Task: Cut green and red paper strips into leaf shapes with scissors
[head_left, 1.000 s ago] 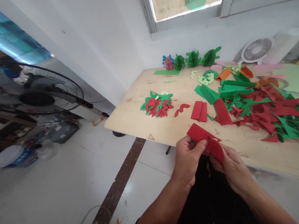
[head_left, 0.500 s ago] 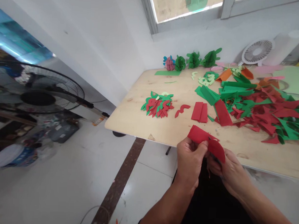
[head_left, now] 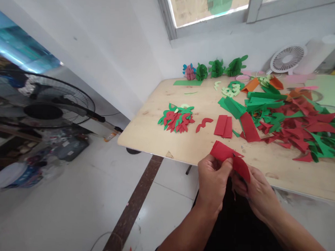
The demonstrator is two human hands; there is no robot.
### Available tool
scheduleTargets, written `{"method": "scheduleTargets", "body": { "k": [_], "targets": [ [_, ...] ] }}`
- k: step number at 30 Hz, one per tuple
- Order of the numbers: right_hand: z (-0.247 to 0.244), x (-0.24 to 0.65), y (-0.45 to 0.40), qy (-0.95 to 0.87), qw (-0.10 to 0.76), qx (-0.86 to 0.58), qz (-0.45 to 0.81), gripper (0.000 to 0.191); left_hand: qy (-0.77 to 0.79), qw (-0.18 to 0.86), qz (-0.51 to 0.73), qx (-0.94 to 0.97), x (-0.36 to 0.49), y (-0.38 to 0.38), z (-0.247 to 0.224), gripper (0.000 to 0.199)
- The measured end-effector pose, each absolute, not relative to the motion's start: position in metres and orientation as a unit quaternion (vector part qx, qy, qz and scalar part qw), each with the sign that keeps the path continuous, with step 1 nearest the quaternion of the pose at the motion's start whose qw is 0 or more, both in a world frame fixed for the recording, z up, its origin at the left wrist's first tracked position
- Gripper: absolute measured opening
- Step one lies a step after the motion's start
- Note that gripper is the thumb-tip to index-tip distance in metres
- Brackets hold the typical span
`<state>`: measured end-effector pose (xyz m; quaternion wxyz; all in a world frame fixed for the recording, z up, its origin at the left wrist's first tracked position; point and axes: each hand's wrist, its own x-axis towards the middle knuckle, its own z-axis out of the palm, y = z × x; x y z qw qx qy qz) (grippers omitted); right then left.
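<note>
Over the front edge of the table, my left hand [head_left: 213, 175] pinches a folded piece of red paper [head_left: 223, 150] between thumb and fingers. A cut runs into this paper, and a curved red flap [head_left: 242, 168] hangs from it toward my right hand [head_left: 255, 186]. My right hand is closed around scissors, mostly hidden behind the flap; only a dark blade tip [head_left: 234, 155] shows at the cut. Just beyond lie folded red paper pieces [head_left: 223, 126] and a wavy red cutout [head_left: 204, 124]. Left of these is a heap of red and green cutouts [head_left: 176, 118].
Red and green scraps [head_left: 300, 127] pile up on the table's right side. Green folded strips [head_left: 264, 101] lie beside them. Paper honeycomb figures [head_left: 217, 67] and a small white fan [head_left: 288, 59] stand along the wall. A large black fan [head_left: 43, 112] stands on the left.
The red flap has shifted slightly left and tilted beside the blade tip. Both hands stay in nearly the same place, still holding on.
</note>
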<state>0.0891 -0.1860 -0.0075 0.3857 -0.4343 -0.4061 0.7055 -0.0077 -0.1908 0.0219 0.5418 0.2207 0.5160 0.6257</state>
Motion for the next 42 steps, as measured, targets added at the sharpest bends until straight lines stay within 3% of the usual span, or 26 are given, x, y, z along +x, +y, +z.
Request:
{"method": "scheduleTargets", "body": {
  "k": [21,33,42],
  "targets": [
    [-0.006,0.089,-0.188,-0.400,0.386,-0.443,0.703,0.041,0.513,0.549,0.626,0.209,-0.008,-0.192,0.027,0.005],
    [-0.007,0.091,-0.190,-0.426,0.371,-0.455,0.689,0.030,0.510,0.550,0.619,0.232,-0.015,-0.193,0.027,0.008],
    [0.001,0.091,-0.185,-0.456,0.363,-0.459,0.670,0.036,0.506,0.566,0.600,0.252,-0.022,-0.193,0.024,0.012]
  ]
}}
